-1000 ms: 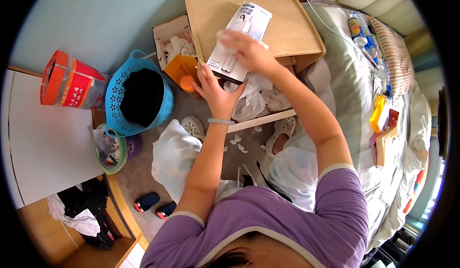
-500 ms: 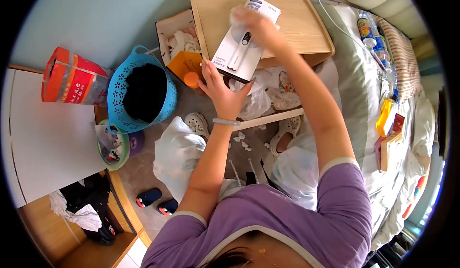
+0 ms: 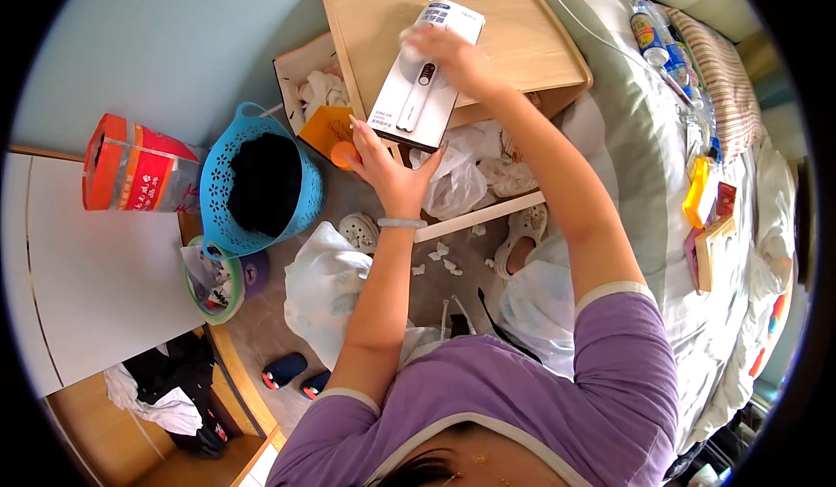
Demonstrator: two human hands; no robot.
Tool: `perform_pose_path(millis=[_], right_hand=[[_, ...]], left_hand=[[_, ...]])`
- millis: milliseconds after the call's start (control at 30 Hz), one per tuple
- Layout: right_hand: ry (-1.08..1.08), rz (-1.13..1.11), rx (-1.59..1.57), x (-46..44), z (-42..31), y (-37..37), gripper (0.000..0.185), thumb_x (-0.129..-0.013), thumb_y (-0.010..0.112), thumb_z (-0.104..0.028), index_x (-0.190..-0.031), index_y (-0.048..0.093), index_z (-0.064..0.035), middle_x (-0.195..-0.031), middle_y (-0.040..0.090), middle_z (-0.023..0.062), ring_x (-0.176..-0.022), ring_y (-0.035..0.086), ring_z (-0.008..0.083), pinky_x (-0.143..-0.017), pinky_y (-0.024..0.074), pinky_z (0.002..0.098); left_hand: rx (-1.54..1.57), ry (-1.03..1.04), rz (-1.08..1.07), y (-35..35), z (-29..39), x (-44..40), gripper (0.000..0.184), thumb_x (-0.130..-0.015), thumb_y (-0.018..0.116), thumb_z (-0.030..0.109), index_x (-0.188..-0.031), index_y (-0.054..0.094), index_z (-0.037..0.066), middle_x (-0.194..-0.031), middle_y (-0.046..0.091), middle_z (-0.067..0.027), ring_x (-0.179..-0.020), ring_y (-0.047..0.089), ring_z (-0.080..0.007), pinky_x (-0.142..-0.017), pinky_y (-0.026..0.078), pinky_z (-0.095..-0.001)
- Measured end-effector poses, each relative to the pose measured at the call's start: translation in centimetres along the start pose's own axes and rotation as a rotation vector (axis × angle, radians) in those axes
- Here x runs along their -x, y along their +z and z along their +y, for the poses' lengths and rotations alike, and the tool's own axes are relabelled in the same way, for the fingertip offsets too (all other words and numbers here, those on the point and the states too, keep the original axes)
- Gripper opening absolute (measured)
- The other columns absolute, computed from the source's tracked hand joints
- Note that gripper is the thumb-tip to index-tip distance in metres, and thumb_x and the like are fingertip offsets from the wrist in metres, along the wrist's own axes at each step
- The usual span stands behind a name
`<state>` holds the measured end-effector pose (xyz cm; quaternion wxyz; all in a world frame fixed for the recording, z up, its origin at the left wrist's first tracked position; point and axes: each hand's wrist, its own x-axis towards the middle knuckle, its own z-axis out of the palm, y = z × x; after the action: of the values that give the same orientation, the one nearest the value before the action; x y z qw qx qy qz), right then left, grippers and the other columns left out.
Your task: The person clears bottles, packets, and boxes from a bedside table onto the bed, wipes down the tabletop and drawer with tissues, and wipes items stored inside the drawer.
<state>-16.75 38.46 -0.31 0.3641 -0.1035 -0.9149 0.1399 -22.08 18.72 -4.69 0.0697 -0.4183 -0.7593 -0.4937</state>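
A white product box (image 3: 433, 82) with a picture of a slim white device on its front lies tilted over the front edge of the wooden bedside table top. My left hand (image 3: 396, 178) grips its lower end, with fingers at the left corner and thumb at the right corner. Across the upper half of the box, my right hand (image 3: 453, 59) presses a white wad (image 3: 411, 45), like a tissue, onto the printed face. Motion blurs those fingertips.
Below the wooden table (image 3: 514, 17), an open drawer (image 3: 479, 217) holds plastic bags. An orange-capped container (image 3: 343, 154) stands at left, near a blue basket (image 3: 213, 182) of dark cloth. White scraps (image 3: 442, 250) lie on the floor. The bed (image 3: 610, 139) is at right.
My right hand has slid with the white wad leftward and a little down the box. The left hand keeps its hold on the lower end, and the whole view has shifted slightly.
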Motion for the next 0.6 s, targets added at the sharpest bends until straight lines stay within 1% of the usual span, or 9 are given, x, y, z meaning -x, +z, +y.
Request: perform_pose_path(millis=[67, 167, 267, 333, 367, 467, 500, 533, 600], right_hand=[[0.202, 0.086, 0.03, -0.2, 3.5, 0.3, 0.043, -0.078, 0.041, 0.002, -0.115, 0.056, -0.0158, -0.123, 0.05, 0.0076, -0.114, 0.046, 0.0258, -0.095, 0.038, 0.0337], [0.356, 0.226, -0.068, -0.9, 6.3, -0.4, 0.039, -0.081, 0.041, 0.0, -0.112, 0.057, -0.0158, -0.123, 0.049, 0.0084, -0.111, 0.048, 0.027, -0.094, 0.0387, 0.0324], [0.618, 0.231, -0.003, -1.6, 7.4, -1.6, 0.034, -0.082, 0.043, -0.004, -0.11, 0.058, -0.0126, -0.123, 0.049, 0.0091, -0.109, 0.049, 0.028, -0.093, 0.0392, 0.0315], [0.749, 0.285, 0.02, -1.3, 7.2, -3.1, 0.032, -0.083, 0.046, -0.007, -0.112, 0.056, -0.0119, -0.121, 0.051, 0.0098, -0.108, 0.051, 0.0264, -0.092, 0.0399, 0.0311], [0.817, 0.311, 0.032, -0.9, 7.1, -3.7, 0.031, -0.083, 0.048, -0.008, -0.113, 0.056, -0.0115, -0.12, 0.052, 0.0102, -0.108, 0.051, 0.0256, -0.091, 0.0403, 0.031], [0.606, 0.323, -0.071, -0.2, 4.2, -3.6, 0.031, -0.083, 0.049, -0.007, -0.113, 0.056, -0.0108, -0.121, 0.051, 0.0105, -0.108, 0.05, 0.0267, -0.091, 0.0401, 0.0316], [0.441, 0.283, -0.041, -0.1, 3.2, -2.9, 0.033, -0.079, 0.048, -0.004, -0.11, 0.058, -0.0102, -0.12, 0.051, 0.011, -0.11, 0.049, 0.0277, -0.093, 0.0389, 0.0323], [0.276, 0.244, -0.012, -0.2, 2.3, -1.9, 0.035, -0.076, 0.048, -0.001, -0.108, 0.059, -0.0096, -0.119, 0.052, 0.0116, -0.112, 0.047, 0.0287, -0.094, 0.0376, 0.0331], [0.14, 0.139, 0.191, 0.0, 1.4, 0.5, 0.039, -0.07, 0.048, 0.002, -0.106, 0.061, -0.0101, -0.118, 0.053, 0.0117, -0.112, 0.047, 0.0276, -0.095, 0.0365, 0.0328]], left_hand=[[-0.007, 0.001, 0.0, 0.0, 0.0, -0.1, 0.117, -0.05, 0.081, 0.035, -0.136, 0.01, 0.0, -0.136, 0.023, -0.0229, -0.128, 0.021, -0.0338, -0.1, 0.007, -0.0576], [-0.022, -0.001, -0.022, 0.0, 0.1, 0.1, 0.116, -0.051, 0.08, 0.037, -0.136, 0.01, 0.0, -0.137, 0.022, -0.0228, -0.128, 0.02, -0.0333, -0.1, 0.006, -0.0573], [-0.035, -0.041, -0.058, -0.4, 0.5, -0.1, 0.116, -0.052, 0.079, 0.039, -0.136, 0.01, 0.0, -0.137, 0.021, -0.0226, -0.129, 0.019, -0.0323, -0.101, 0.005, -0.0566], [-0.036, -0.063, -0.086, -0.6, 0.7, -0.3, 0.116, -0.052, 0.078, 0.041, -0.136, 0.01, 0.0, -0.137, 0.021, -0.0226, -0.13, 0.018, -0.0317, -0.101, 0.003, -0.0561], [-0.046, -0.046, -0.062, -0.5, 0.8, -0.2, 0.116, -0.053, 0.078, 0.042, -0.135, 0.01, -0.002, -0.137, 0.022, -0.0229, -0.129, 0.018, -0.0314, -0.101, 0.003, -0.0549], [-0.063, 0.009, -0.024, 0.2, 0.0, 0.0, 0.115, -0.053, 0.078, 0.043, -0.135, 0.011, -0.004, -0.137, 0.023, -0.0235, -0.129, 0.02, -0.0321, -0.101, 0.003, -0.054], [-0.08, 0.037, -0.003, 0.3, 0.1, 0.1, 0.116, -0.054, 0.078, 0.043, -0.135, 0.01, -0.004, -0.137, 0.023, -0.0242, -0.129, 0.021, -0.0326, -0.1, 0.004, -0.0536], [-0.079, 0.022, -0.004, 0.4, 0.3, 0.1, 0.116, -0.053, 0.078, 0.043, -0.135, 0.01, -0.004, -0.137, 0.022, -0.0244, -0.129, 0.021, -0.0327, -0.101, 0.004, -0.0535], [-0.082, -0.006, 0.0, 0.4, 0.7, 0.0, 0.117, -0.053, 0.078, 0.044, -0.135, 0.01, -0.004, -0.137, 0.022, -0.0247, -0.129, 0.021, -0.0331, -0.101, 0.003, -0.0535]])
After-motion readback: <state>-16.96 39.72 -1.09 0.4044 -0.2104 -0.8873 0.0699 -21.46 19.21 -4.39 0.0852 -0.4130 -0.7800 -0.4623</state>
